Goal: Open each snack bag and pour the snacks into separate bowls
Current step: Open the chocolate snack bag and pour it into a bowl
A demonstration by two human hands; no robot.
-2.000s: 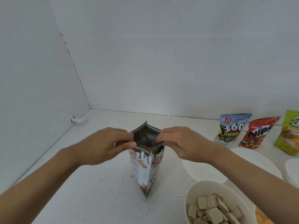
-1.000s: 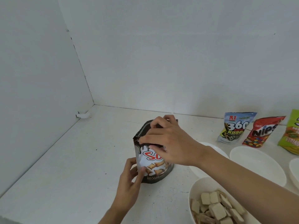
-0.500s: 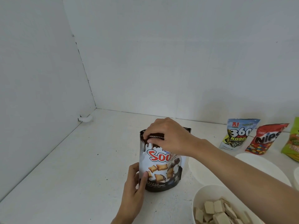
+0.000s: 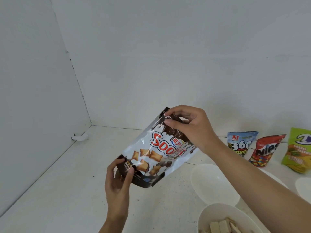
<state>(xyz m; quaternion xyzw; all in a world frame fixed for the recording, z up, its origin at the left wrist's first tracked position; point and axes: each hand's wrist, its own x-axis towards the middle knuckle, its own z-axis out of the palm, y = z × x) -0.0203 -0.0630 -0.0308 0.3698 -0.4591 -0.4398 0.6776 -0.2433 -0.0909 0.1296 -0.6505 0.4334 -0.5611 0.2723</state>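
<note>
A white and brown Soomi snack bag (image 4: 156,152) hangs in the air above the white table, tilted with its top toward the upper right. My right hand (image 4: 188,126) pinches the bag's top edge. My left hand (image 4: 117,179) grips its bottom left corner. Just right of the bag lies an empty white bowl (image 4: 213,184). Nearer to me, another white bowl (image 4: 225,221) holds several pale wafer pieces.
Three sealed bags stand by the back wall at right: a blue 360 bag (image 4: 240,143), a red Nips bag (image 4: 265,150) and a green bag (image 4: 299,150). Part of another white bowl (image 4: 304,187) shows at the right edge. Walls close off the left and back.
The bag stood on the table with both hands pulling its mouth apart. It was then turned to face me, lifted off the table and tilted, right hand on top, left hand at the bottom.
</note>
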